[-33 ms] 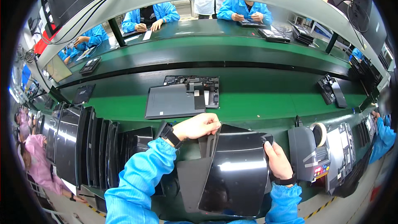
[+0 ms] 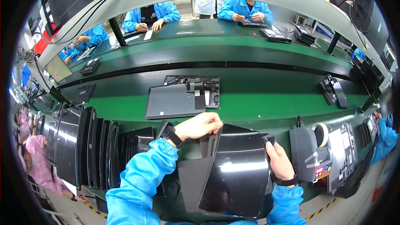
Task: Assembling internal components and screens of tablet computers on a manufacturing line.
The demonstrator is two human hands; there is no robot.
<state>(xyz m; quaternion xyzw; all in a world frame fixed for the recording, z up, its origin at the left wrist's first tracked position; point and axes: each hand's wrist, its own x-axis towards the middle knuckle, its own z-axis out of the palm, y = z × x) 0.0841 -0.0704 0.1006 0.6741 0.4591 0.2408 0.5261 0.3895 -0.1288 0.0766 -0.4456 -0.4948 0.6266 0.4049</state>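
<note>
Black panel (image 2: 237, 187), long axis away from body, slightly rightward.

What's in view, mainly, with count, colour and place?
Bench: at least one, green, midview
Upright panels: several, black, left
Open chassis: one, black, bench centre
Cover: one, grey, overlapping chassis
Glossy panel: one, black, lower centre
Sheet: at least one, grey, partly covered by glossy panel
Tape dispenser: one, dark grey, lower right
Tape roll: one, pale, on dispenser
Co-workers: several, blue, pink or white clothing, across and at sides
Left grip: one, bare, glossy panel's upper-left corner
Right grip: one, bare, glossy panel's right edge
Sleeves: two, blue, bottom
</note>
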